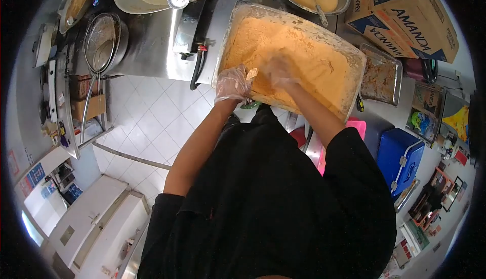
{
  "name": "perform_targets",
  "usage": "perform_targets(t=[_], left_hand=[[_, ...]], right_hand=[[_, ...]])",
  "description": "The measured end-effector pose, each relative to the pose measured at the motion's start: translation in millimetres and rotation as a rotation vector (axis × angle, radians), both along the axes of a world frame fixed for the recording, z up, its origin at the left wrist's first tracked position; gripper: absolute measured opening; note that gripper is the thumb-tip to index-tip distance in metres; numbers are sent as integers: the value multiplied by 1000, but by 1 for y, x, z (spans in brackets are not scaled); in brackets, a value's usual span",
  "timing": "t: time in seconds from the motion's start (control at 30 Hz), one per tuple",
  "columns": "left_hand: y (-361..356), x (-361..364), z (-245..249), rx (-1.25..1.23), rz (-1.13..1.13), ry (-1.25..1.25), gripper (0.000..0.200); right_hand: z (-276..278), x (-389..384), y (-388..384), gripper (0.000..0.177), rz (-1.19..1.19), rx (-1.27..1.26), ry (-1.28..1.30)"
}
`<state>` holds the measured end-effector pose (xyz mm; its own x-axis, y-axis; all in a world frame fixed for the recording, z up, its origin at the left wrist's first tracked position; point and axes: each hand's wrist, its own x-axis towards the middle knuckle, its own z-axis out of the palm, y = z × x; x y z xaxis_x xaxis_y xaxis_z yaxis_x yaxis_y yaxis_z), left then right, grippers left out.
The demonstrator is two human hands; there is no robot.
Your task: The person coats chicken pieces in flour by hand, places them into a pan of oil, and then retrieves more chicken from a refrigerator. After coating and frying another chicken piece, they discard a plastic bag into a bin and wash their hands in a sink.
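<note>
A small pale-orange piece [252,73] is pinched in the nearly closed left hand [233,83] by orange powder [311,51] in a rectangular white tub [357,76], the blurred right hand's [281,71] grip cannot be told, and coating, then thorough covering, seems called for

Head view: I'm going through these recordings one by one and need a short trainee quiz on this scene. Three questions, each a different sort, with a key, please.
1. Multiple choice: what lies in the tub at the hands? A) whole leaves; B) orange powder; C) white rice.
2. True or false: the left hand wears a clear glove.
3. Fill in: the cardboard at upper right is printed with the word ____.

Key: 1. B; 2. True; 3. AMANDA.
</note>
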<state>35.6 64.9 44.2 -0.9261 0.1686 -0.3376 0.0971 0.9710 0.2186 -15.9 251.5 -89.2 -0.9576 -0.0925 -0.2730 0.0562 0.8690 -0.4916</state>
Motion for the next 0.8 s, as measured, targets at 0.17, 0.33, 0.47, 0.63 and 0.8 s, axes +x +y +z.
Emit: perform_targets(t=[0.17,0.33,0.47,0.63,0.8], left_hand=[[1,0,-14,49,62,114,48],[-3,1,-15,65,48,94,49],[-1,3,-1,52,33,62,43],[2,1,3,60,60,13,43],[2,1,2,55,61,25,45]], right_hand=[[-46,12,-36,50,735,20,-190],[-39,-15,27,43,-10,-510,-384],[41,-33,16,76,111,148,-328],[-18,2,-33,70,694,137,-218],[22,-6,-13,27,344,-498,-490]])
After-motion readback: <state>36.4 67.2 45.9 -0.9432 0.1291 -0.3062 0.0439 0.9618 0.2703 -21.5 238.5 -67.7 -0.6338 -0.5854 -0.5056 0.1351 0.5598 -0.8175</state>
